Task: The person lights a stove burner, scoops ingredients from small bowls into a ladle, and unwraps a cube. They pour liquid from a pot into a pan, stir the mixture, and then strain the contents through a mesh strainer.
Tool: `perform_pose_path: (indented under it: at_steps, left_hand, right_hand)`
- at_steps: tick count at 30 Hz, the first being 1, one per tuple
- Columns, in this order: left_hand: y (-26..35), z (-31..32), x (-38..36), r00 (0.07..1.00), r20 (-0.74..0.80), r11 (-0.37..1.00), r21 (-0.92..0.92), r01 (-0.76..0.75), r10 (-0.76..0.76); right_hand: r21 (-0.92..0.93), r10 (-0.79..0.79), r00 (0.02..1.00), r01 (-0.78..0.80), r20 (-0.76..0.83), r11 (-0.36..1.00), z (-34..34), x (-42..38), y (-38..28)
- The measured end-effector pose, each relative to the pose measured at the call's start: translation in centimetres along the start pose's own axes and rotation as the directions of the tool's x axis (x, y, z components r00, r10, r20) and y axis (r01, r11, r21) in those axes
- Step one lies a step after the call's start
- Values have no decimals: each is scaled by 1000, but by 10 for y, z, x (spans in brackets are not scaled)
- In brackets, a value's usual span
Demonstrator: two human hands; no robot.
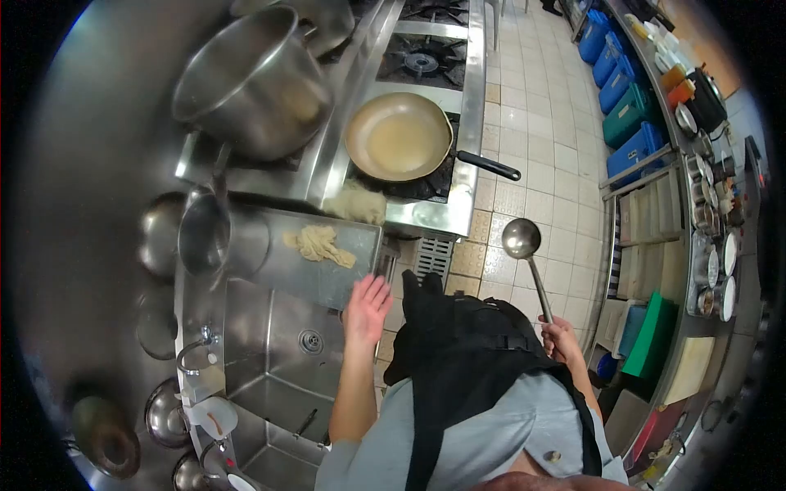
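Ok, head cam looking down over the person's chest, black apron and grey shirt in the lower middle.

Right hand (558, 337): fist closed around the handle end of a metal ladle (528, 258). Ladle shaft angles up and left, bowl held in air over the tiled floor (540, 123), just right of the stove's near corner. Can't tell if the bowl has anything in it.

Left hand (366, 307): open, fingers spread, palm down, at the near right edge of a flat steel tray (327, 274). Looks like it's touching or just above the edge, can't tell which. Not gripping anything.

Tray sits on the counter between stove and sink. A clump of pale noodles (319, 244) lies on it, left of the hand, apart from it. Second pale clump (358, 203) sits further off on the stove ledge.

Frying pan (399, 136) on the burner beyond the tray, shallow yellowish liquid inside, black handle pointing right. Big steel pot (250, 82) far left on the stove. Smaller steel pot (214, 233) just left of the tray.

Sink (278, 360) near left, below the tray, drain visible.

Right side: long shelf w/ containers, blue and green crates (626, 114) on the floor far right.
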State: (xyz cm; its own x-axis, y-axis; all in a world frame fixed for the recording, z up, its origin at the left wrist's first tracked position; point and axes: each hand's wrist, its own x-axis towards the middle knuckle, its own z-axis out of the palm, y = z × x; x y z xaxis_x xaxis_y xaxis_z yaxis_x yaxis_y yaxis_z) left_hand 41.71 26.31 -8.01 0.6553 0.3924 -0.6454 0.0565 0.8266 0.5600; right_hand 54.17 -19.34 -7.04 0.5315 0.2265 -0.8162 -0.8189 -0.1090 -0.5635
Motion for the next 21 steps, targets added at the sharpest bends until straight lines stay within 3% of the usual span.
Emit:
perform_pose_path:
  at_steps: [6,13,15,18,19,21]
  left_hand:
    - [-10,119,114,986,120,990,95,102,-113]
    - [-74,245,214,954,168,963,153,224,-249]
    - [-90,268,230,966,143,968,157,194,-217]
    - [-111,301,234,986,148,989,-118,91,-73]
    - [-116,311,230,997,73,986,-164,17,-5]
    - [-140,313,242,957,-184,974,24,-223,224]
  right_hand:
    - [176,-70,985,97,-155,980,0,-7,-33]
    - [144,-176,929,232,-324,962,-40,10,-75]
    - [147,-163,929,222,-332,964,-62,22,-90]
    - [118,-176,922,229,-344,966,-93,42,-121]
    - [135,-215,930,264,-298,955,-117,58,-123]
    - [50,-231,942,250,-242,967,-148,81,-153]
